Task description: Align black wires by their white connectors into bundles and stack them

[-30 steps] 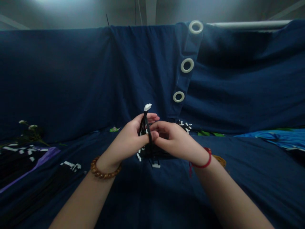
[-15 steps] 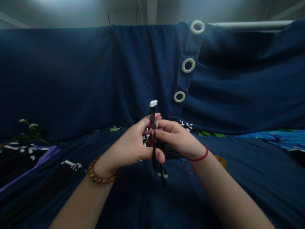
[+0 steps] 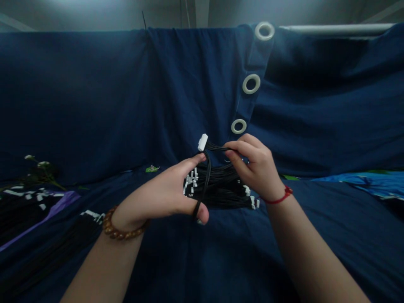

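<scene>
A bundle of black cables (image 3: 221,187) with small white connectors at both ends lies across my left hand (image 3: 164,195), which grips it with thumb and fingers. One black cable (image 3: 206,172) loops up from under my left thumb to a white connector (image 3: 202,142) near its top end. My right hand (image 3: 254,166) pinches that cable just behind the connector, above the bundle. A bead bracelet is on my left wrist, a red string on my right.
Dark blue cloth (image 3: 94,105) covers the surface and hangs behind, with white eyelet rings (image 3: 251,83). More black cables with white connectors (image 3: 47,223) lie at the left on a purple sheet. A bright blue fabric (image 3: 362,181) lies at the right.
My right hand has risen and moved right, pulling the single cable's connector end over to the right. The bundle in my left hand now shows spread between both hands.
</scene>
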{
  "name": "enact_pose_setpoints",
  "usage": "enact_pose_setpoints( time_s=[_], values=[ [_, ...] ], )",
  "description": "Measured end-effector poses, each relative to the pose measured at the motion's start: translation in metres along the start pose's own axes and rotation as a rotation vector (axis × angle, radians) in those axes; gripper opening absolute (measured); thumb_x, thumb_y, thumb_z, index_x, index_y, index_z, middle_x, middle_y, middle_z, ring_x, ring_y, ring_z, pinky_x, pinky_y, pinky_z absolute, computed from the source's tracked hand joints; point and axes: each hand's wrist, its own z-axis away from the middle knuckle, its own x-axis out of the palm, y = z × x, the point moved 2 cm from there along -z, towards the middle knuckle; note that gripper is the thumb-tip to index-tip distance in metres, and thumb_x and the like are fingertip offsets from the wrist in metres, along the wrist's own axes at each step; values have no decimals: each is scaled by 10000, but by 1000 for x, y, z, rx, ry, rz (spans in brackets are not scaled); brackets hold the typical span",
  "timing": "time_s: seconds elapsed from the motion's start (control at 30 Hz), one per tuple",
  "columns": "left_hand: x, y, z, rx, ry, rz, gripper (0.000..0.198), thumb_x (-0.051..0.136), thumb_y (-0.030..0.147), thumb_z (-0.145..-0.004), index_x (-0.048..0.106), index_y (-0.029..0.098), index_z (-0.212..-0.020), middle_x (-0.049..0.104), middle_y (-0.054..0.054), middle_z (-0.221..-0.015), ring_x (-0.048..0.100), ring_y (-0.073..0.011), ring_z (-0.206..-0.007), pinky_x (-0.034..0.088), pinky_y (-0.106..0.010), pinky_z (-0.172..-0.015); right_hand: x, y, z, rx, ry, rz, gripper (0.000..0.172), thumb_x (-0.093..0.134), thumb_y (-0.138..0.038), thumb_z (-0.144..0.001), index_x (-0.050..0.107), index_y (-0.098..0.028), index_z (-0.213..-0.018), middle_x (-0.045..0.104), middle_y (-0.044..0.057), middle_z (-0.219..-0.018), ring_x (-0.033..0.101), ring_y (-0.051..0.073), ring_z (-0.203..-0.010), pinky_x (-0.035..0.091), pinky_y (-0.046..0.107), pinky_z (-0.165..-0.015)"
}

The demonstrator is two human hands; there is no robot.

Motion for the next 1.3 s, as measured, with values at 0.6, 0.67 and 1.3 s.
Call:
enact_pose_setpoints(
  time_s=[0.6, 0.67, 1.3],
  values=[
    [12, 21, -1, 138, 241, 135, 121, 545, 273, -817, 568, 204, -914, 602, 3, -839, 563, -135, -796, 449, -241, -714, 32, 2, 9, 209, -320, -685, 225, 518, -383, -847, 562, -174, -778, 500, -8, -698, 451, 98, -614, 373, 215, -576],
    [14, 20, 0, 111, 163, 278, 101, 575, 237, -794, 577, 199, -887, 597, 4, -808, 560, -132, -769, 455, -240, -705, 36, 0, 11, 227, -370, -749, 223, 521, -375, -846, 563, -170, -769, 516, -8, -682, 471, 99, -606, 387, 219, -581],
    [13, 6, -14, 266, 550, 253, 118, 563, 265, -806, 466, 202, -788, 540, 4, -792, 536, -111, -668, 455, -215, -581, 70, 4, 18, 594, -259, -959, 231, 608, -385, -779, 532, -171, -822, 553, -13, -772, 535, 93, -729, 429, 215, -708]
  ],
)
